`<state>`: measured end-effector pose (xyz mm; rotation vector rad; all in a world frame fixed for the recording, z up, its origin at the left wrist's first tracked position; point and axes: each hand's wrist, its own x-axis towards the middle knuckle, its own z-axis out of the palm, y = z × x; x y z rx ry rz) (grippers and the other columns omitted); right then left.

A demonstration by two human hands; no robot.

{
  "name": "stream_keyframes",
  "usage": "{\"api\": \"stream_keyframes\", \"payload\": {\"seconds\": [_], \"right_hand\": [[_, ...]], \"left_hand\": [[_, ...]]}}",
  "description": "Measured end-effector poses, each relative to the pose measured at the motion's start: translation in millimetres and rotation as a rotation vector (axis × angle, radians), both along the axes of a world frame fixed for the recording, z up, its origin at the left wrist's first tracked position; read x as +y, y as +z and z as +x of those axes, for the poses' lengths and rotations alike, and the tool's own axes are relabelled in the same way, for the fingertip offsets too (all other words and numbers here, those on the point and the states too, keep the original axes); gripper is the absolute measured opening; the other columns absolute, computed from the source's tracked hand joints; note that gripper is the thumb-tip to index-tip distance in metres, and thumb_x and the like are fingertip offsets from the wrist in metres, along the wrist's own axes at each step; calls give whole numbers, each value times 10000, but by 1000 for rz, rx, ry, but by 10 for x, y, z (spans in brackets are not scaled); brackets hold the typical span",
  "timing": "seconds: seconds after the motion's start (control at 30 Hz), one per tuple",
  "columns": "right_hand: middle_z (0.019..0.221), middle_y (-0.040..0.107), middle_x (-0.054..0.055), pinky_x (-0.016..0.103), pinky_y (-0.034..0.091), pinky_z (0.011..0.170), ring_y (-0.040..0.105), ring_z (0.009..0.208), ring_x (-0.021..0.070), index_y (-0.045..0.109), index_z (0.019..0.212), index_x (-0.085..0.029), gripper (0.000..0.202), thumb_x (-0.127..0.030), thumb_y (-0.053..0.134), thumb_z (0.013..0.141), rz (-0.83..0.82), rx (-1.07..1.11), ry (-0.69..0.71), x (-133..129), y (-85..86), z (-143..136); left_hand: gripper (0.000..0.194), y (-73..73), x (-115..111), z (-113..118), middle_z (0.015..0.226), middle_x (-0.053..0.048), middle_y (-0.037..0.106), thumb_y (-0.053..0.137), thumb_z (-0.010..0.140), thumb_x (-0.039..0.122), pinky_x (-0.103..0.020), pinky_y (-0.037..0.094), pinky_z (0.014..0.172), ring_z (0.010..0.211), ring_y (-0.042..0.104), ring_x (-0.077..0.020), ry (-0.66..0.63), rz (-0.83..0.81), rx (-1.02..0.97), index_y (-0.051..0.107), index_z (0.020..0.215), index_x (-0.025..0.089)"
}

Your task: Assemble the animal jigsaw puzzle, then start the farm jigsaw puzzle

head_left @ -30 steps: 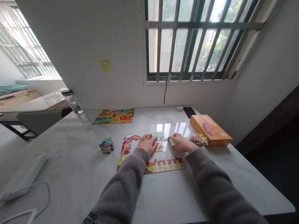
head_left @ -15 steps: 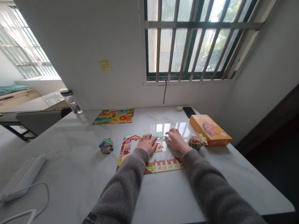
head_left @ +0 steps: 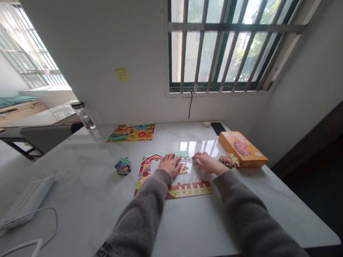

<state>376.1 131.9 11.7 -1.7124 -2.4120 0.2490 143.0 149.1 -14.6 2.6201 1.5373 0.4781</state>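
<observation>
A partly joined jigsaw puzzle with a red barn and a white fence lies on the table, bare tabletop showing inside its border. My left hand rests on its upper middle, fingers spread, beside a small joined patch. At the top edge, right of the joined pieces, my right hand pinches a pale puzzle piece. Part of that piece is hidden by the fingers. A heap of loose pieces lies just right of my right hand. Another stack of pieces stands left of the puzzle.
An orange box stands at the right, with a black phone behind it. A colourful animal picture lies at the back left, near a clear bottle. A white power strip and cables occupy the left side.
My right hand has turned and drawn slightly right and nearer me, and the pale piece now shows at its fingertips. My left hand stays in place on the puzzle.
</observation>
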Motion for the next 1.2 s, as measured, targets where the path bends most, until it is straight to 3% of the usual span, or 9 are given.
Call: {"api": "stream_keyframes", "payload": {"seconds": [0.2,0.3,0.53,0.7,0.93,1.07,1.2], "right_hand": [[1168,572,152,284,437,921,592,992,224,622,1271,-103,433,-125,621,839,-95,1,-64,15,80,-14],[1143,555,127,259,435,890,593,938,188,599,1296,-133,413,-152,583,883,-117,18,-98,57,85,-34],[1137,514,85,244,453,791,570,924,180,629,1135,-187,376,-200,715,769,-164,64,-151,44,122,12],[1097,537,53,240,460,671,559,726,126,607,1134,-199,384,-227,719,767,-195,112,-132,-26,126,76],[1127,477,66,276,492,843,560,858,151,596,1164,-183,415,-125,697,766,87,233,-29,67,-74,27],[1149,479,98,285,485,870,566,904,170,603,1187,-153,339,-131,621,849,160,234,-80,126,-158,-55],[1155,536,97,301,452,927,562,1019,205,643,1207,-202,290,-180,546,935,224,145,-127,127,-177,-112]], "left_hand": [[440,38,-17,2,1423,-80,494,479,966,450,-505,327,1100,1309,416,-297,17,-22,32,528,1389,339],[441,49,-23,1,1426,-77,492,489,962,446,-499,329,1098,1305,418,-298,19,-23,36,528,1388,341],[443,35,-13,-5,1421,-83,497,490,961,449,-508,329,1095,1304,418,-301,11,-17,26,532,1387,336],[445,13,1,-3,1421,-83,495,485,962,454,-509,323,1099,1304,412,-297,11,-20,20,529,1389,337],[441,32,-11,4,1416,-80,497,480,962,458,-506,327,1096,1300,413,-298,12,-23,24,532,1384,339],[446,44,-21,3,1420,-81,494,488,961,458,-509,322,1107,1308,411,-299,11,-24,17,532,1387,336],[449,38,-20,3,1420,-84,497,485,964,460,-510,316,1114,1317,407,-297,9,-25,13,533,1391,330]]}}
